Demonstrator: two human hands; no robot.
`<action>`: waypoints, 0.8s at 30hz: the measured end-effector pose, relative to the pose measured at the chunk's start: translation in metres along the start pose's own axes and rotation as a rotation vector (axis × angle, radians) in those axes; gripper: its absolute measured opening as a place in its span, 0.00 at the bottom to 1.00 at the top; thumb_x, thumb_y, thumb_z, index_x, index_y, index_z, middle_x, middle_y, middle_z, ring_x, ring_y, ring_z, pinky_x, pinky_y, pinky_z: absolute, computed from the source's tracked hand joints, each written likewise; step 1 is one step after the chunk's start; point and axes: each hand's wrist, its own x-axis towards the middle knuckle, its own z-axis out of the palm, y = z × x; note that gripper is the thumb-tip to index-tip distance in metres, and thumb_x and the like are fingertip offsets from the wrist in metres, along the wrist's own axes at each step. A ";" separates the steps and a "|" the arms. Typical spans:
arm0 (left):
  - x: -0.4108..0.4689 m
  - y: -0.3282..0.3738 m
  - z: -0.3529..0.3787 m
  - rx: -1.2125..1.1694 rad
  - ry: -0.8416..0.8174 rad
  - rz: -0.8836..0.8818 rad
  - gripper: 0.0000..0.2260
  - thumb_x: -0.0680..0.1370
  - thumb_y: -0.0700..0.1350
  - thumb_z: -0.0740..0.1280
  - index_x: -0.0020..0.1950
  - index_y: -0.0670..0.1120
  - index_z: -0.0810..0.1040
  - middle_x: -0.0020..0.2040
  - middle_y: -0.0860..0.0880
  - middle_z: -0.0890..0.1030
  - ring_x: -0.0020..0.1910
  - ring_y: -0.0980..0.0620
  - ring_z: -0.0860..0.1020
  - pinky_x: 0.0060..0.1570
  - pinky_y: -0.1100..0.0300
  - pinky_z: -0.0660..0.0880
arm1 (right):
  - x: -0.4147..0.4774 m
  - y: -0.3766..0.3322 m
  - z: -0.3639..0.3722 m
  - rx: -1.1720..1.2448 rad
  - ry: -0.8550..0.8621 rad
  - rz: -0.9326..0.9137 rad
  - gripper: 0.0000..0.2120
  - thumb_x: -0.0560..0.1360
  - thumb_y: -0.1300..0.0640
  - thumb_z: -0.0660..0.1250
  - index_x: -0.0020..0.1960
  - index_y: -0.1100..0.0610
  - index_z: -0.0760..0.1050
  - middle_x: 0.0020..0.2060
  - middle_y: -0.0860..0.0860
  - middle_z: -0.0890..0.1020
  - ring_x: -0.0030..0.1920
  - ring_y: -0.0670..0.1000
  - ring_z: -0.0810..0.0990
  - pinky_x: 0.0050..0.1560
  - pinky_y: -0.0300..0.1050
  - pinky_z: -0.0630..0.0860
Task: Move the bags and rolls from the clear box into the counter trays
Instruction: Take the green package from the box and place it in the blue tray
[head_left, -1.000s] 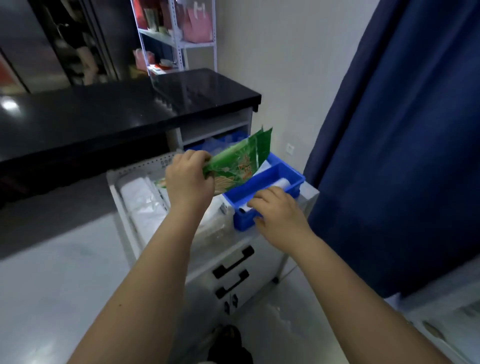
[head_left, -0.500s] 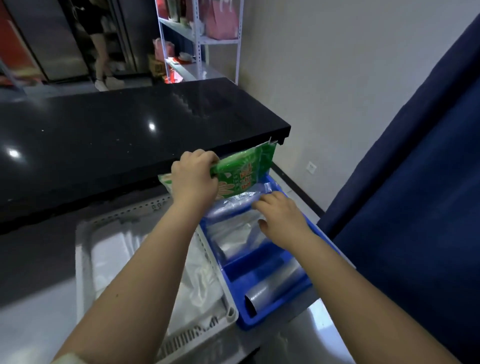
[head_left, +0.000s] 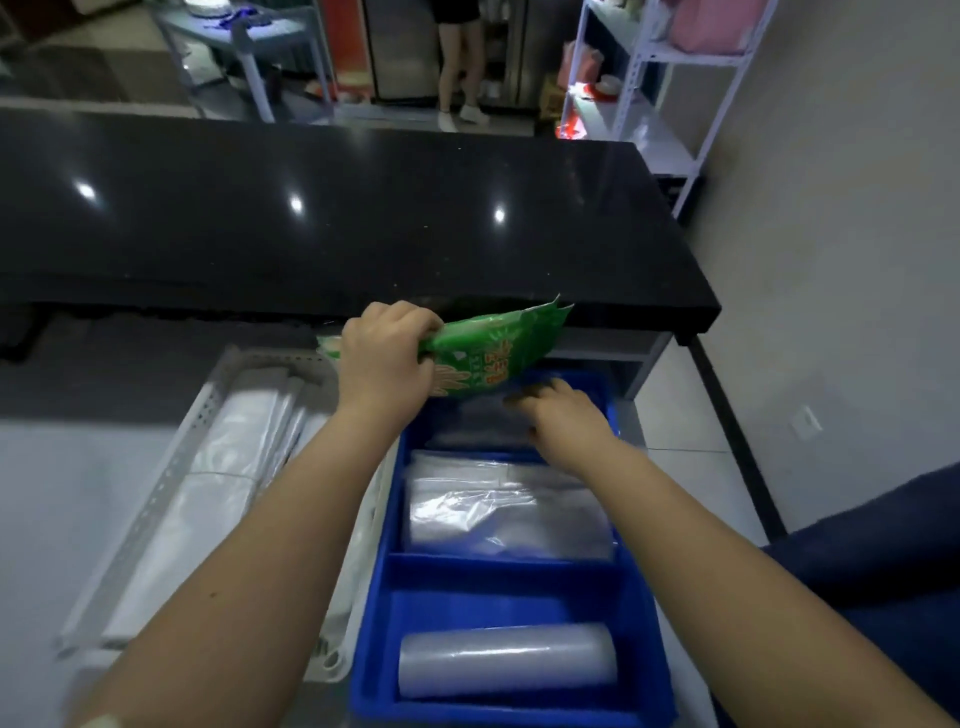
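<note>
The left hand (head_left: 384, 364) grips the green packet (head_left: 498, 348) just over the blue tray's (head_left: 376, 623) far compartment — placing it looks the step in hand — while the right hand (head_left: 566, 415) reaches in beneath, its grip impossible to tell, so next comes lowering and letting go.

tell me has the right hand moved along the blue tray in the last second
Yes. The right hand has moved along the blue tray from its near end to its far compartment, toward the black counter, and is now under the green bag.
</note>
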 end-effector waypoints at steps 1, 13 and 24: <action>-0.002 0.003 0.001 0.024 0.012 -0.024 0.16 0.64 0.34 0.69 0.50 0.45 0.81 0.47 0.48 0.82 0.47 0.42 0.76 0.43 0.52 0.67 | 0.006 0.005 0.002 0.032 -0.015 -0.045 0.28 0.73 0.64 0.63 0.70 0.47 0.67 0.62 0.55 0.75 0.60 0.60 0.68 0.52 0.51 0.71; -0.023 0.017 0.007 0.135 0.068 -0.185 0.16 0.63 0.35 0.69 0.48 0.46 0.81 0.45 0.49 0.81 0.45 0.43 0.75 0.43 0.52 0.68 | 0.037 0.030 0.035 0.231 -0.390 -0.027 0.30 0.75 0.56 0.64 0.72 0.38 0.58 0.73 0.52 0.62 0.70 0.61 0.62 0.65 0.58 0.68; -0.018 0.011 0.012 0.127 0.061 -0.171 0.16 0.64 0.36 0.70 0.49 0.47 0.80 0.46 0.50 0.81 0.46 0.45 0.75 0.44 0.53 0.66 | 0.038 0.022 0.049 0.142 -0.299 -0.067 0.24 0.74 0.56 0.65 0.68 0.43 0.66 0.68 0.54 0.67 0.66 0.61 0.63 0.59 0.56 0.71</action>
